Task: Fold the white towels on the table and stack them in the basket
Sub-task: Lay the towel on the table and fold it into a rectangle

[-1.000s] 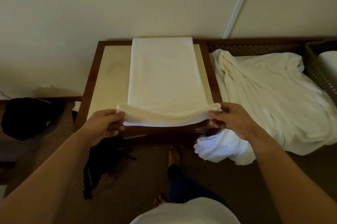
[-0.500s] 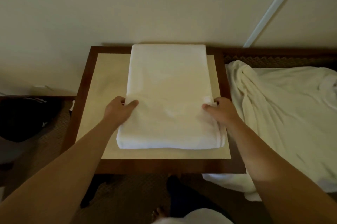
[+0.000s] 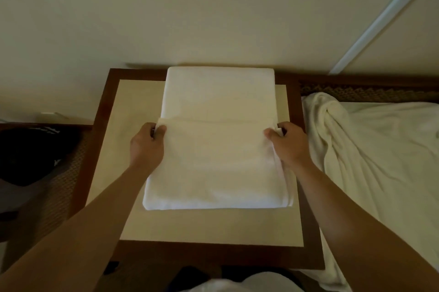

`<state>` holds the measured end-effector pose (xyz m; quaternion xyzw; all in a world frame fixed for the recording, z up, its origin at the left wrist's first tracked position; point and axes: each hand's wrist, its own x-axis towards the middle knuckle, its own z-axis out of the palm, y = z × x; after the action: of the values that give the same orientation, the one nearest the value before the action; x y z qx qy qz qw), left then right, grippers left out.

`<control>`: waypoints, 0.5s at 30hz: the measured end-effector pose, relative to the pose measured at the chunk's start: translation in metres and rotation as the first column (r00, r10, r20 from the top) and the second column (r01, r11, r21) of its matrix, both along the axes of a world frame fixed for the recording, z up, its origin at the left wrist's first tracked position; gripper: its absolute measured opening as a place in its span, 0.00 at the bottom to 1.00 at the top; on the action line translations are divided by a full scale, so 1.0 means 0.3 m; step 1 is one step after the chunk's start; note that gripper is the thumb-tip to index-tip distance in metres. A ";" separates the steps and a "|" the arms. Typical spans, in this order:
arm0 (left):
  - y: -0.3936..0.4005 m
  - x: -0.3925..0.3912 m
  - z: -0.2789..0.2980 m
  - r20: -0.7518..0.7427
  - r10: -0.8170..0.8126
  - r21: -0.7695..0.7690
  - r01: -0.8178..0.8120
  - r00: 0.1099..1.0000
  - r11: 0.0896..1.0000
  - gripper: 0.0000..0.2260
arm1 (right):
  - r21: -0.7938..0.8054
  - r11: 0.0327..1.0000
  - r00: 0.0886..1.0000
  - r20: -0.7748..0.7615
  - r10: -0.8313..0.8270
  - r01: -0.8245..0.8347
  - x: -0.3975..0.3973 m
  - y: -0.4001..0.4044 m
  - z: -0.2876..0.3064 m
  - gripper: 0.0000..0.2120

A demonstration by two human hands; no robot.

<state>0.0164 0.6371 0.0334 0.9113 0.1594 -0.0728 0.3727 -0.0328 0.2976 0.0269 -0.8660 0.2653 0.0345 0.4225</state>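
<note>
Towel (image 3: 217,149) lies on the surface (image 3: 128,106), near end doubled over so its free edge sits about halfway up. Left hand (image 3: 147,147) pinches the left corner of that edge, thumb on top; right hand (image 3: 286,144) does the same at the right corner. Both grips closed on cloth, fingers below hidden.

Step in hand looks like carrying the fold on toward the far end. To do it well: move both corners together at equal height, land them square on the far corners, side edges flush, then smooth flat from the crease outward. Right-side layers look slightly splayed, so they likely need tidying first.

Basket not in view. Unfolded pile (image 3: 370,149) waits to the right.
</note>
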 end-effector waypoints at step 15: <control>0.044 -0.246 -0.052 -0.061 -0.021 0.140 0.029 0.998 0.990 0.21 | -0.241 0.970 0.999 -0.044 -0.022 0.011 -0.233 0.100 -0.015 0.24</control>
<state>-0.0574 0.6503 0.0179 0.9347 0.1636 -0.0929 0.3015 -0.1027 0.3276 0.0225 -0.9075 0.2845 0.0188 0.3083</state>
